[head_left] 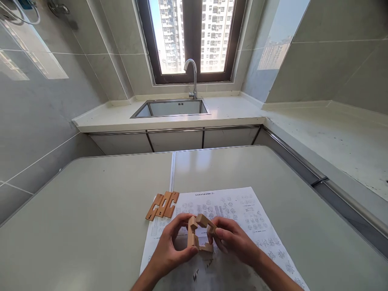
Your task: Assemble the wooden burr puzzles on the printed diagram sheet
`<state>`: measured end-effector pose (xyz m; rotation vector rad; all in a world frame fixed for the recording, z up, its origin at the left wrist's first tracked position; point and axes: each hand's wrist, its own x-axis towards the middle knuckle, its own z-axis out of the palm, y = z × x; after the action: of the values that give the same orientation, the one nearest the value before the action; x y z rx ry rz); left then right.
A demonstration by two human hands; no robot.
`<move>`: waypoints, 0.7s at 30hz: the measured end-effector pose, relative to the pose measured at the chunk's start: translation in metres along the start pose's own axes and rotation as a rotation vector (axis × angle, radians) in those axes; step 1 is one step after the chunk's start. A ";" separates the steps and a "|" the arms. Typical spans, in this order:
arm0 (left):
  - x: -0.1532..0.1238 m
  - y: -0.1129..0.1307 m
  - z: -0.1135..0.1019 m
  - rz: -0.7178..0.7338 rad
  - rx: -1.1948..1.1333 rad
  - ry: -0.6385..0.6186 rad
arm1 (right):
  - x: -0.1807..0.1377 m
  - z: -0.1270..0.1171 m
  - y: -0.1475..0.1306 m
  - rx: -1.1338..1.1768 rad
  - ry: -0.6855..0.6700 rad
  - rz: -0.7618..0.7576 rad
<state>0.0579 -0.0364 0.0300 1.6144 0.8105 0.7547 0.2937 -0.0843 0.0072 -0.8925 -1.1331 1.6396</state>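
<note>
Between thumb and fingers my left hand (170, 247) grips a notched wooden block (192, 232), held upright above a printed sheet. My right hand (232, 238) pinches a second notched wooden puzzle piece (205, 221), tilted, its upper end close to the top of the left block. Whether the two pieces touch I cannot tell. Lower down, another light wooden piece (206, 247) shows between the hands; what supports it is unclear. The printed sheet (257, 218) with small assembly drawings lies under both hands. Three flat brown notched wooden pieces (163, 205) with numbers lie at its upper left corner.
A pale table (91, 210) with a seam down its middle carries the sheet. Beyond it stands a white counter (230, 107) with a sink (172, 108) and a tap (194, 76) below a window. Another counter (339, 137) runs along the right side.
</note>
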 end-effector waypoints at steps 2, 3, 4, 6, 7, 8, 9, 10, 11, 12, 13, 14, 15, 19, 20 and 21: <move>-0.001 0.003 -0.003 0.044 0.129 0.048 | 0.001 0.000 0.001 -0.087 0.127 -0.020; -0.002 0.006 -0.004 0.071 0.184 0.053 | 0.002 0.000 0.001 -0.142 0.183 -0.026; -0.003 0.008 -0.005 0.095 0.222 0.036 | 0.003 0.000 0.002 -0.199 0.230 -0.032; -0.006 0.013 -0.008 0.111 0.231 -0.045 | 0.003 0.001 0.003 -0.295 0.280 -0.042; -0.008 0.015 -0.009 0.096 0.214 -0.091 | 0.003 0.001 0.003 -0.332 0.287 -0.046; -0.010 0.017 -0.010 0.069 0.194 -0.132 | 0.003 0.002 0.003 -0.361 0.286 -0.049; -0.011 0.018 -0.011 0.036 0.179 -0.167 | 0.003 0.002 0.003 -0.385 0.282 -0.050; -0.012 0.019 -0.012 0.004 0.168 -0.200 | 0.003 0.003 0.003 -0.408 0.278 -0.051; -0.012 0.019 -0.012 -0.020 0.166 -0.232 | 0.003 0.003 0.003 -0.432 0.276 -0.054; -0.012 0.019 -0.013 -0.033 0.174 -0.264 | 0.002 0.004 0.002 -0.455 0.279 -0.059; -0.012 0.019 -0.013 -0.034 0.194 -0.290 | 0.002 0.005 0.002 -0.481 0.286 -0.066; -0.011 0.020 -0.013 -0.026 0.222 -0.302 | 0.002 0.005 0.002 -0.506 0.297 -0.076; -0.010 0.020 -0.014 -0.015 0.255 -0.302 | 0.002 0.005 0.002 -0.530 0.311 -0.086; -0.005 0.019 -0.011 0.009 0.362 -0.255 | 0.004 0.004 0.002 -0.598 0.374 -0.113; -0.004 0.019 -0.010 0.009 0.382 -0.242 | 0.004 0.003 0.002 -0.623 0.393 -0.121; -0.003 0.017 -0.008 0.011 0.407 -0.224 | 0.004 0.002 0.002 -0.660 0.414 -0.132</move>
<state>0.0518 -0.0367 0.0484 2.0249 0.8268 0.4193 0.2899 -0.0817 0.0061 -1.4566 -1.4123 0.9022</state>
